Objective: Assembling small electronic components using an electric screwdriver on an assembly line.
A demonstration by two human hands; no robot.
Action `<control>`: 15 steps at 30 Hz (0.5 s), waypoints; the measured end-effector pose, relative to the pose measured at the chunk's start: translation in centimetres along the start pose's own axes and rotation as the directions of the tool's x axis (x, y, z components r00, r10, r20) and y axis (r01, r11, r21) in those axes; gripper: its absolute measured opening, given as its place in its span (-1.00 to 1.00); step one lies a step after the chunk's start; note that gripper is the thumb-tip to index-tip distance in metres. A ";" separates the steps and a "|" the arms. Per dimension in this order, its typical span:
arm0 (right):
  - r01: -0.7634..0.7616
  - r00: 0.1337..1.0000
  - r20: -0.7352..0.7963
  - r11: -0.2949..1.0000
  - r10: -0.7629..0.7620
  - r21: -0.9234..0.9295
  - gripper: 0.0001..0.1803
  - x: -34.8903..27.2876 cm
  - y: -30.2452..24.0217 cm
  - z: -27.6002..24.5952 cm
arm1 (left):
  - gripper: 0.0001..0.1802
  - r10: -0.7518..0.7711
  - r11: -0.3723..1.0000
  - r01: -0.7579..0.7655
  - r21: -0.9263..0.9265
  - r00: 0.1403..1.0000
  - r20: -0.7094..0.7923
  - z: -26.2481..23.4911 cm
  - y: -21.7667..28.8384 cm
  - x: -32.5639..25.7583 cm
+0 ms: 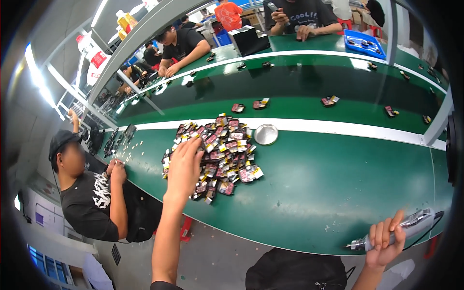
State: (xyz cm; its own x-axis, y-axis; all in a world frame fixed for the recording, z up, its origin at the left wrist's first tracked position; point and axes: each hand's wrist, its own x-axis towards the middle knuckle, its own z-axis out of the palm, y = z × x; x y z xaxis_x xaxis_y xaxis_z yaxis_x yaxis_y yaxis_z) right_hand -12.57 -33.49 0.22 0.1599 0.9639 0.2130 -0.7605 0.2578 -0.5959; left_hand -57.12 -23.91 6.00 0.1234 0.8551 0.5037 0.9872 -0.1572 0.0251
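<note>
My left hand (184,164) reaches over the left side of a heap of small black parts (222,154) with pink, white and yellow pieces on them. Its fingers stretch forward onto the heap, and no part shows clearly in them; the fingertips partly hide what lies beneath. At the near right edge of the green bench (309,193), my right hand (384,239) is wrapped round a grey electric screwdriver (415,223). The metal tip of this tool points left, and a black cable trails from its back end.
Beside the heap rests a round metal dish (266,134). Beyond a white rail (333,127), a dark conveyor belt (290,79) runs across, with similar parts along its near side. A co-worker (96,193) sits at the left; others work across the belt near a blue tray (365,44).
</note>
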 end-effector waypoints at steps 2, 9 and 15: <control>-0.026 0.995 -0.094 0.999 0.024 -0.021 -0.84 -1.1 0.1 -0.3 | -0.66 -0.007 0.996 0.008 0.093 1.000 -0.020 2.1 -0.9 -0.3; -0.018 0.946 -0.317 0.989 0.064 0.148 -0.84 -1.1 0.9 -1.5 | -0.62 0.378 0.846 -0.318 -0.428 0.924 0.063 2.6 17.0 -0.2; -0.072 0.967 -0.229 0.984 0.109 0.164 -0.86 -1.8 0.0 -3.1 | -0.69 0.567 0.659 -0.411 -0.630 0.822 0.056 7.8 25.3 1.5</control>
State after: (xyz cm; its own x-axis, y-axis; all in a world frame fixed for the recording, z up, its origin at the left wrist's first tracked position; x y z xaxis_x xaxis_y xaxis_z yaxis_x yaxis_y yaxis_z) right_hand -10.92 -35.00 -2.56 0.2160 0.9757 -0.0360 -0.8631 0.1736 -0.4743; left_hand -31.20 -22.76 0.70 0.6670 0.6413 0.3794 0.5360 -0.7666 0.3535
